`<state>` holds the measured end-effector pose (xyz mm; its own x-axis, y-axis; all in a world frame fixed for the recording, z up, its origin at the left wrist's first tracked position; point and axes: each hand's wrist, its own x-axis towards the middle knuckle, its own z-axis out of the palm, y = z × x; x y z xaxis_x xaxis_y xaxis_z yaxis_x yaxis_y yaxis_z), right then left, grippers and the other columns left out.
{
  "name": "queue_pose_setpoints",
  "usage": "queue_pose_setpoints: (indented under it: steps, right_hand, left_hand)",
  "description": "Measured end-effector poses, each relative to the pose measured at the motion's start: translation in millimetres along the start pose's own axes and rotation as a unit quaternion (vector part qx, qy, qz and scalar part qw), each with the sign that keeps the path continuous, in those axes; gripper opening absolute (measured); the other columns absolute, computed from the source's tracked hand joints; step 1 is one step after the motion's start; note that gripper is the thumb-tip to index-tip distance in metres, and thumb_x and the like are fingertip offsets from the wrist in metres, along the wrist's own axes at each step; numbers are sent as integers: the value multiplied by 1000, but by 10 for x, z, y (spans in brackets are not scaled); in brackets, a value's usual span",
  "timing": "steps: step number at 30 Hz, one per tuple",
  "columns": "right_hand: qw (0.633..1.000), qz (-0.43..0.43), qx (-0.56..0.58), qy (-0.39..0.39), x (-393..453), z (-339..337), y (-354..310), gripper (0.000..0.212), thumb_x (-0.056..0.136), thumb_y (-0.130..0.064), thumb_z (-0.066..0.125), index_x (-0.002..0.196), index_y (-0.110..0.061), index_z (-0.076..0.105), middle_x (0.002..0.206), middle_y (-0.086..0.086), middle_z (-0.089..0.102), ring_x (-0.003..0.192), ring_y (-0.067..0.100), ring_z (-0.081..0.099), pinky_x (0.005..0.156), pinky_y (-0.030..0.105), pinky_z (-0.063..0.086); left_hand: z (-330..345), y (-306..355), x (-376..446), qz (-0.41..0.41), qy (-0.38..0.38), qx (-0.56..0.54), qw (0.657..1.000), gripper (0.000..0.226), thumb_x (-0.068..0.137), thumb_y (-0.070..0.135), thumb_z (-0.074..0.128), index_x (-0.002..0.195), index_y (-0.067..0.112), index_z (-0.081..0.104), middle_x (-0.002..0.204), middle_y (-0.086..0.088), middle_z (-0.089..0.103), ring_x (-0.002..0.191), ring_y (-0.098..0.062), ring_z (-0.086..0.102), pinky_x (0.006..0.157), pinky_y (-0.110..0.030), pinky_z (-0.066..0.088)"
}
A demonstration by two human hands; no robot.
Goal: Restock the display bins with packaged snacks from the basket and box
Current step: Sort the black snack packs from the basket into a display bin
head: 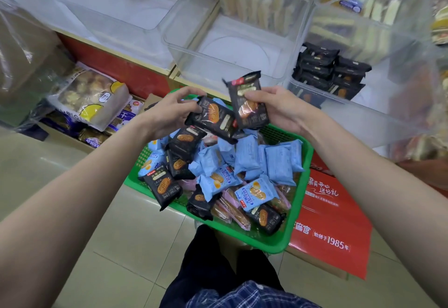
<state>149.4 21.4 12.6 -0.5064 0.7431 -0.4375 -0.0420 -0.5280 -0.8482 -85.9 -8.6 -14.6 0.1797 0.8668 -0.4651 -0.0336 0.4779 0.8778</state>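
Above the far edge of the green mesh basket [294, 231], heaped with glossy black and pale blue packets, the left hand [169, 112] pinches a flat black pack [213, 120] while the right hand [278, 109] grips another [249, 104] upright, just below the clear, hard-walled bin [232, 38].

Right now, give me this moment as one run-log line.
left hand: grips black snack pack | right hand: holds second black pack upright | both above green basket | bin with black packs: front right
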Motion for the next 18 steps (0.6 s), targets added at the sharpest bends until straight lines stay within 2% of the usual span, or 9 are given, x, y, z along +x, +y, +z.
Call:
queue_pose_setpoints:
  steps: [2, 5, 6, 8, 10, 13, 14, 16, 18]
  right_hand:
    - [994, -19, 100, 44, -43, -98, -100, 11, 88, -19, 57, 90, -10, 63, 79, 3, 73, 71, 14, 69, 71, 27, 56]
    - [971, -79, 202, 98, -49, -168, -158, 14, 83, -25, 62, 87, -15, 70, 89, 4, 72, 87, 17, 67, 94, 35, 50]
    - [965, -94, 216, 112, -48, -181, -165, 18, 80, -28, 65, 91, -15, 70, 95, 6, 70, 94, 20, 64, 100, 38, 46]
    - [955, -107, 246, 128, -64, -165, -204, 36, 80, -33, 67, 110, -13, 64, 112, 12, 64, 106, 26, 60, 101, 39, 45]
    - [944, -122, 280, 126, -90, -175, -298, 42, 88, -38, 59, 119, -9, 58, 123, 19, 58, 111, 32, 57, 101, 41, 44]
    - [936, -128, 288, 153, -185, -392, -521, 40, 93, -45, 49, 98, -8, 62, 108, 17, 64, 100, 29, 62, 99, 38, 45]
    - [938, -127, 272, 175, -232, -538, -595, 39, 92, -47, 49, 95, -10, 63, 105, 14, 66, 96, 27, 64, 95, 37, 47]
    - [938, -127, 234, 223, -325, -935, -717, 37, 90, -49, 51, 94, -15, 63, 100, 9, 70, 91, 22, 67, 84, 33, 54]
    - [943, -118, 150, 274, -415, -1375, -775, 31, 91, -48, 51, 92, -19, 61, 92, 4, 71, 83, 17, 69, 74, 29, 55]
  left_hand:
    - [129, 102, 54, 18, 30, -69, 997, 28, 88, -8, 47, 95, 16, 57, 82, -7, 63, 66, -15, 61, 66, -26, 52]
    - [352, 281, 157, 66, 93, -158, 981, 25, 88, -9, 44, 88, 14, 54, 67, 0, 68, 60, -13, 63, 63, -25, 55]
    - [474, 354, 206, 82, 105, -174, 976, 24, 88, -9, 45, 87, 14, 52, 69, -2, 68, 63, -15, 63, 65, -26, 54]
    - [789, 497, 307, 115, 113, -167, 973, 21, 87, -7, 50, 85, 14, 48, 79, -6, 62, 70, -17, 60, 66, -25, 53]
    - [1130, 619, 403, 145, 98, -119, 977, 22, 79, 0, 63, 81, 15, 46, 84, -7, 56, 76, -18, 57, 69, -25, 51]
    - [1498, 727, 556, 162, 56, -46, 984, 22, 65, 12, 65, 80, 18, 51, 87, -5, 57, 82, -19, 57, 85, -34, 50]
    - [1570, 751, 628, 161, 30, -17, 986, 22, 66, 11, 67, 81, 18, 53, 87, -2, 58, 83, -16, 58, 87, -30, 49]
    - [1697, 825, 764, 164, -21, 96, 982, 17, 76, 10, 70, 85, 19, 57, 91, 2, 60, 84, -8, 58, 82, -15, 47]
    - [1819, 897, 917, 172, -45, 203, 963, 10, 86, 9, 61, 87, 18, 60, 96, 1, 62, 87, -7, 58, 81, -11, 43]
